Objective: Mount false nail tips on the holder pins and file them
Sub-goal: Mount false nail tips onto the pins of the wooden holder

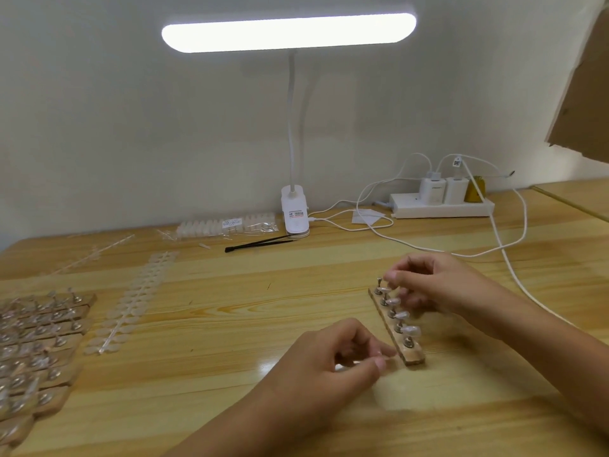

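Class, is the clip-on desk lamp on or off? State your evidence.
On. The clip-on desk lamp has a head bar glowing bright white.

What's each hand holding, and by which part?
Cannot tell: right hand curls beside the farthest pin of the holder strip, left hand curls by its near end.

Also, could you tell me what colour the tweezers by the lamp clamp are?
The tweezers are black, seen best in the head view.
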`<state>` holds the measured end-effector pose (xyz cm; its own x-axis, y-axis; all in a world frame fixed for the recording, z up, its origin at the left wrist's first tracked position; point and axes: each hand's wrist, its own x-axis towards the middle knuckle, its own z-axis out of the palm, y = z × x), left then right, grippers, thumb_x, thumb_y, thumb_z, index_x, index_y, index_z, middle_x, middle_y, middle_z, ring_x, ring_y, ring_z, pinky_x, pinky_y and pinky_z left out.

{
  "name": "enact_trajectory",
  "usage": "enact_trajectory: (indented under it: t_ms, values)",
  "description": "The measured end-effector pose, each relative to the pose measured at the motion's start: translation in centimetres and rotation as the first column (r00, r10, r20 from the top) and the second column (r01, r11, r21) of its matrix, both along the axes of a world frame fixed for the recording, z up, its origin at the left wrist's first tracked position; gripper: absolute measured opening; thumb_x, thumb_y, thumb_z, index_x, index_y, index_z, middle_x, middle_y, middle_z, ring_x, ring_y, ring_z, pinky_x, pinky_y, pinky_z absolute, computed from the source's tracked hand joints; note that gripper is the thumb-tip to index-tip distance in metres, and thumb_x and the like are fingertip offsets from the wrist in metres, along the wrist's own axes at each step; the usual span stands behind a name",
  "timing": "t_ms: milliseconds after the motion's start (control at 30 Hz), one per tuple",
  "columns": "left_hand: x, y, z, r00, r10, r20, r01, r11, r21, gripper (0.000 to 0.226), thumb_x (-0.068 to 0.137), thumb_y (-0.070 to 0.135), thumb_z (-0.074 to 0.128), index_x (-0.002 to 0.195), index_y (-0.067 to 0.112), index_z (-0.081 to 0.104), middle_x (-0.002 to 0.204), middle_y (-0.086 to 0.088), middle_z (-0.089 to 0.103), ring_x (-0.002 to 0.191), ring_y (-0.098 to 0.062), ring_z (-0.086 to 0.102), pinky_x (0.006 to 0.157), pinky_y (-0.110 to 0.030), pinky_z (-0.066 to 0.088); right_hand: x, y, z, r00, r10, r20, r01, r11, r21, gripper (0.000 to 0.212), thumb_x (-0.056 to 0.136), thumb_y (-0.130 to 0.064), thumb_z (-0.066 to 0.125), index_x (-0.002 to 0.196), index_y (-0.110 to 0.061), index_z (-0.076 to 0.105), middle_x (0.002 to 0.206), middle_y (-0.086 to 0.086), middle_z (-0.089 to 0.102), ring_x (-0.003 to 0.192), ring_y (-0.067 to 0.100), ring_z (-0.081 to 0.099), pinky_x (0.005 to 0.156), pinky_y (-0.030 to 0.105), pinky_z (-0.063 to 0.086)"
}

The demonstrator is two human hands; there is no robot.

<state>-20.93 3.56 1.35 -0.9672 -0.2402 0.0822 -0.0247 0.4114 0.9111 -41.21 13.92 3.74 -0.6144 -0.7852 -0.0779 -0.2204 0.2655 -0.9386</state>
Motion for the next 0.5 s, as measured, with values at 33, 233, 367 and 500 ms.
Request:
enact_trajectory:
  t_ms: [33,233,367,500]
  values:
    - [0.0,-0.1,0.1,0.998,0.044,-0.040,-0.042,0.997,0.061,0.006,0.093,0.029,0.064,0.088,0.029,0.061,0.108,0.018,0.072,0.100,0.001,0.067,0.088,-0.023,0.053,0.0,0.2,0.2,0.992,-0.041,-0.120,0.037,0.999,-0.038,0.008,0.089,-0.024,0.068,0.093,-0.019,0.071,0.076,-0.004,0.070,0.065,0.005,0.063,0.061,0.021,0.052]
    - [-0.4,-1.3,0.7,0.909,0.389,-0.151,-0.234,0.776,0.586,0.019,0.075,0.032,0.069,0.087,0.017,0.068,0.084,-0.006,0.074,0.075,-0.013,0.070,0.065,-0.017,0.053,3.2,1.1,2.7,0.922,0.255,-0.292,-0.296,0.949,-0.106,0.034,0.071,-0.057,0.063,0.091,-0.032,0.072,0.083,-0.010,0.072,0.069,0.000,0.064,0.063,0.012,0.050]
    - [-0.3,-1.6,0.6,0.892,0.423,-0.161,-0.244,0.749,0.616,0.029,0.074,0.032,0.069,0.092,0.010,0.064,0.080,-0.006,0.073,0.077,-0.019,0.073,0.065,-0.019,0.055,4.7,0.4,2.3,0.878,0.298,-0.375,-0.346,0.936,-0.065,0.020,0.077,-0.041,0.070,0.091,-0.027,0.072,0.084,-0.012,0.071,0.071,0.000,0.064,0.064,0.014,0.051]
    - [-0.3,-1.3,0.7,0.898,0.395,-0.193,-0.218,0.782,0.583,0.013,0.080,0.032,0.072,0.086,0.020,0.069,0.083,-0.004,0.073,0.085,-0.020,0.073,0.072,-0.020,0.055,4.9,0.3,2.2,0.908,0.240,-0.343,-0.297,0.947,-0.122,0.007,0.084,-0.016,0.073,0.088,-0.021,0.072,0.080,-0.009,0.071,0.069,0.002,0.064,0.062,0.013,0.048]
